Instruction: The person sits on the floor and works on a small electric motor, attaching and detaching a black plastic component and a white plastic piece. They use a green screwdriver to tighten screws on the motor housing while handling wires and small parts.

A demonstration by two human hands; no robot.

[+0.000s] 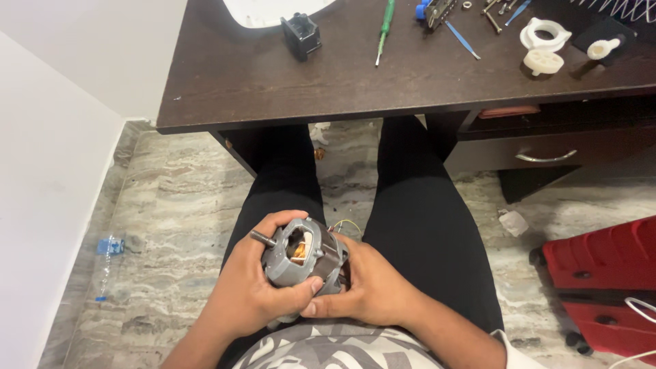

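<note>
Both hands point(307, 290) clasp a grey, blocky metal motor point(304, 256) with copper windings.

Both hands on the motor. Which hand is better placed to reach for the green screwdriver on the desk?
Right, probably. The left hand wraps the motor at its shaft end and carries most of it; the right hand only steadies the far side and sits nearer the green screwdriver.

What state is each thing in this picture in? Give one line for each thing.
Motor: held over the lap, shaft pointing left.
Left hand: gripping the motor.
Right hand: gripping the motor.
Screwdriver: lying on the desk.
Drawer: shut.
Suitcase: lying on the floor.
</note>
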